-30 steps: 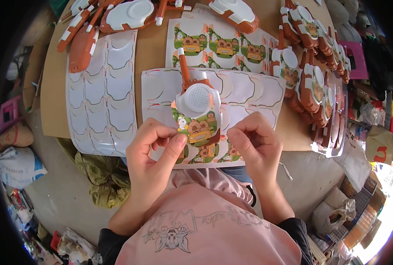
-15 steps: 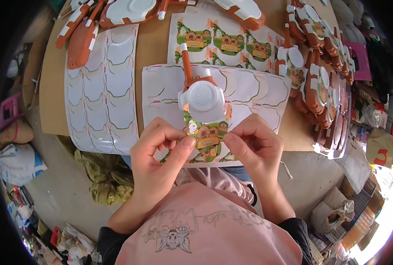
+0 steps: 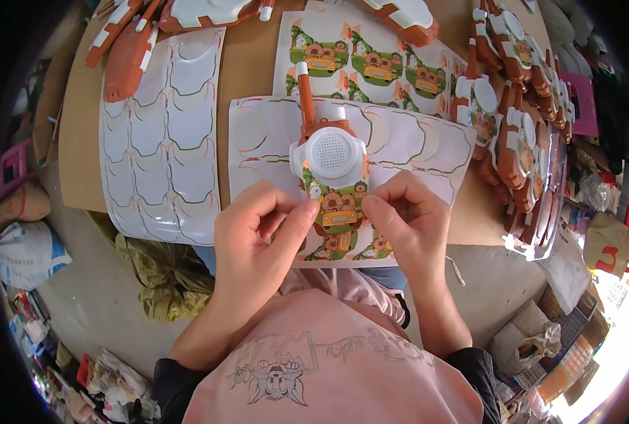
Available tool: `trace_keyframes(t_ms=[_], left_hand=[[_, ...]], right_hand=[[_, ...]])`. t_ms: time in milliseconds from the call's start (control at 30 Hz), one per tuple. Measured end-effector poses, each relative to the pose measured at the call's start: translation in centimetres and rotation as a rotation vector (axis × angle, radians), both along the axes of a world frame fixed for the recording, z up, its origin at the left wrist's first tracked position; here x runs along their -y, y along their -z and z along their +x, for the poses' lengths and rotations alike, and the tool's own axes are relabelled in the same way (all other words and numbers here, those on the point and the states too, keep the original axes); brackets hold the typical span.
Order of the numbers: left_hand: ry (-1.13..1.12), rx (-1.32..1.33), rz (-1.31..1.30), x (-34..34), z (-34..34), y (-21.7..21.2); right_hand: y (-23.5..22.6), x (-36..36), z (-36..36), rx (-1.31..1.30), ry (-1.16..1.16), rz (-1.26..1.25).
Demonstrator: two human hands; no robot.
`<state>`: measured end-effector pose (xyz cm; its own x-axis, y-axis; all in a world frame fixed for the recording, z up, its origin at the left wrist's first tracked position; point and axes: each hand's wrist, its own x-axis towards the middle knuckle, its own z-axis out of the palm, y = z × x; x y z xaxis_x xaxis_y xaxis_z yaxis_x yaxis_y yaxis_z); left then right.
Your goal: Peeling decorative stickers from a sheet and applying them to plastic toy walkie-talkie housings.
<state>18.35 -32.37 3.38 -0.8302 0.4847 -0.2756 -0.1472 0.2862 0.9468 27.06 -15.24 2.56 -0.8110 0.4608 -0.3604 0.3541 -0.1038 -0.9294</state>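
Pinching the picture sticker (image 3: 339,208) by its two sides, I have my left hand (image 3: 261,230) at its left edge and my right hand (image 3: 410,222) at its right, thumb pressed to forefinger on each. Whether the toy's rim is caught between my fingers too, I cannot tell. The sticker lies over the lower part of one brown-and-white toy handset (image 3: 332,153), at the centre of the frame, antenna pointing up, below its round white grille.

Containers first: at the right of the frame a clear plastic tray (image 3: 530,251) has brown toy parts in it, too overlapped to count. At the lower left sits one white sack (image 3: 28,254), its contents hidden; left of centre, under the table edge, is one olive bag (image 3: 166,279), bunched up. One beige bag (image 3: 526,336) sits at the lower right.

I count three sticker sheets: a left sheet (image 3: 152,166) of bare outlines, a middle sheet (image 3: 420,159) beneath my toy with printed pictures along its bottom, and an upper sheet (image 3: 378,92) with three whole bear-and-car pictures in its top row. At the upper left are at least three unstickered handsets (image 3: 131,71), and at the top centre one more handset (image 3: 402,18). Stickered handsets (image 3: 519,145) crowd the upper right, at least five of them.
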Motion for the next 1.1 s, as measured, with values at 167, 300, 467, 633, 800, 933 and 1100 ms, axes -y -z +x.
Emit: trace_keyframes(t_ms=[167, 300, 467, 633, 800, 933, 1100], left_hand=[[-0.029, 0.004, -0.023, -0.41, -0.37, 0.22], [-0.038, 0.021, -0.019, -0.51, -0.40, 0.39], [-0.032, 0.015, -0.033, -0.52, -0.46, 0.44], [-0.029, 0.010, -0.042, -0.67, -0.54, 0.40], [-0.019, -0.001, -0.057, -0.68, -0.55, 0.58], [-0.020, 0.007, -0.054, -0.70, -0.47, 0.75], [-0.032, 0.024, -0.049, -0.78, -0.45, 0.71]], right_hand=[[0.02, -0.05, -0.63, -0.031, 0.021, -0.048], [0.06, -0.16, -0.84, -0.034, 0.014, -0.068], [0.22, -0.19, -0.93, -0.045, 0.014, -0.088], [0.29, -0.18, -0.98, -0.047, 0.011, -0.070], [0.52, -0.28, -0.89, -0.027, 0.003, -0.064], [0.57, -0.25, -0.88, -0.034, 0.010, -0.077], [0.55, -0.14, -0.93, -0.042, 0.021, -0.082]])
